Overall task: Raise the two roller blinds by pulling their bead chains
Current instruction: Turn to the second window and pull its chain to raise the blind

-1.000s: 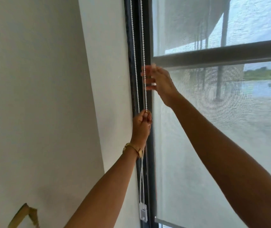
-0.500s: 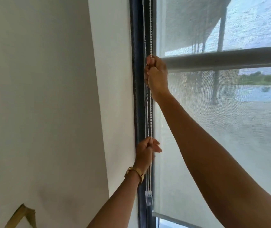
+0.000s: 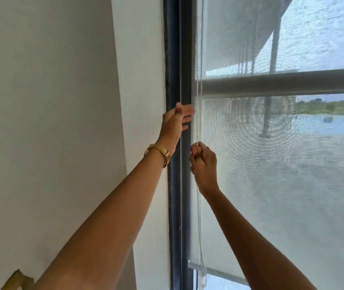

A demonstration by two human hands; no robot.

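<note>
Hands have swapped roles since half a second ago. Then the right hand gripped high by the crossbar and the left hand was letting go low down. Now the right hand (image 3: 203, 162) has come down to mid-window, fist closed, fingers (image 3: 196, 150) pinching the thin white bead chain (image 3: 197, 114), which runs taut above the fist. The left hand (image 3: 174, 122) has gone up past it and is open, fingers (image 3: 187, 111) spread and straight, just beside the chain; contact with it cannot be made out.

Reading: one hand-over-hand stroke finished, the next grasp about to be taken.

Blind: the pale grey translucent mesh roller blind (image 3: 271, 185) has its flat bottom rail (image 3: 219, 273) near the lower edge of view, with a strip of bare glass showing beneath. That rail sits a little higher than a second ago, so the pulls are working, but most of the lift remains. No second blind in view.

Materials:
- Chain: fine small beads, slack loop hanging below the fist to a small clear plastic tag (image 3: 202, 280).
- Fabric: open weave, moiré rippling, landscape and water visible through it.
- Dark vertical metal window frame (image 3: 176, 185), smooth; matte off-white wall (image 3: 51, 122) left of it.
- Gold metal bracelet (image 3: 162, 151) on the left wrist.
</note>
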